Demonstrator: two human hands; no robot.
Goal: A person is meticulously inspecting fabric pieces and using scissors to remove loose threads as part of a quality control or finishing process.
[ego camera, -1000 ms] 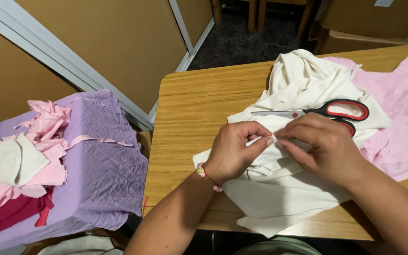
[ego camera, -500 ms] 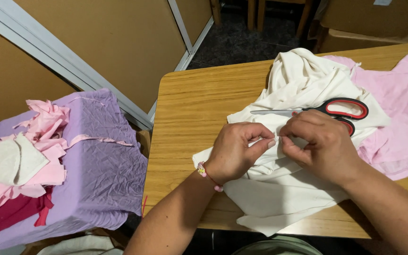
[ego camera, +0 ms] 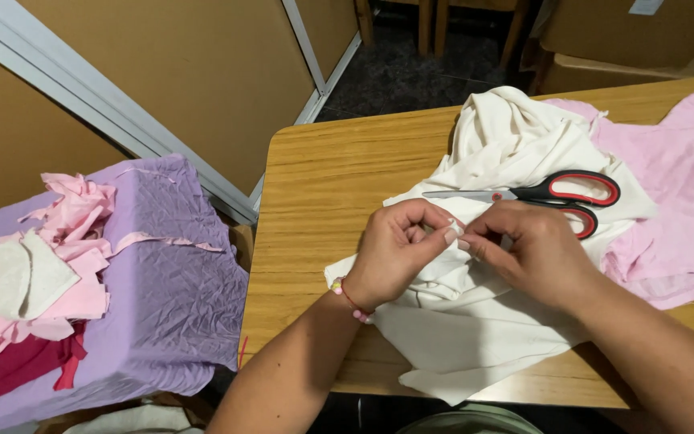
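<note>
Two hands (ego camera: 399,253) (ego camera: 536,253) at cream cloth (ego camera: 459,329), scissors (ego camera: 560,195) beside.

The pink cloth (ego camera: 684,193) runs off the right edge; the scissors' (ego camera: 560,193) lower handle hides behind the right hand (ego camera: 536,253), whose fingertips cover the pinched white fabric (ego camera: 459,321)

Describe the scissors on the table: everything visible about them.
The scissors have black handles with red-lined loops and silvery, seemingly metal blades. They lie flat and look closed on the cream cloth, blades pointing toward the picture's left, handles toward the pink cloth. Neither hand holds them; the right hand works just below and hides part of the lower loop.
</note>
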